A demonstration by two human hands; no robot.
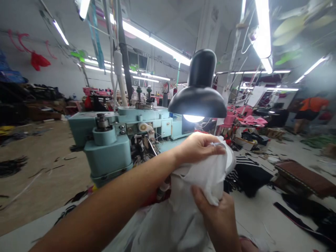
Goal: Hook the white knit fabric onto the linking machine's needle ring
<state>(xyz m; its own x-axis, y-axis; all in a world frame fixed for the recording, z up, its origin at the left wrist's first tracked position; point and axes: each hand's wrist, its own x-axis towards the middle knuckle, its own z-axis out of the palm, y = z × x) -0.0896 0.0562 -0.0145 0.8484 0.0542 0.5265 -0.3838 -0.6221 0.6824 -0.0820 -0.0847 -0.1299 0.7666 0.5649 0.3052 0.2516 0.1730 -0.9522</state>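
Observation:
A white cloth (181,206) hangs in front of me, bunched at its upper end and draping down toward my lap. My left hand (199,148) pinches its top edge between thumb and fingers, just under the lamp. Lower down, my right hand (217,210) grips a fold of the same cloth, thumb on the near side. Close behind my left hand stands a pale green sewing machine (110,154). The black lamp (198,101) above the cloth is lit. What lies behind the cloth is hidden.
Black-and-white striped fabric (249,175) lies right of the cloth. A brown padded bench (307,176) stands farther right. Black scraps (309,210) are strewn on the floor. Pink items (252,120) sit on tables behind. A person in an orange top (312,108) bends over at the far right.

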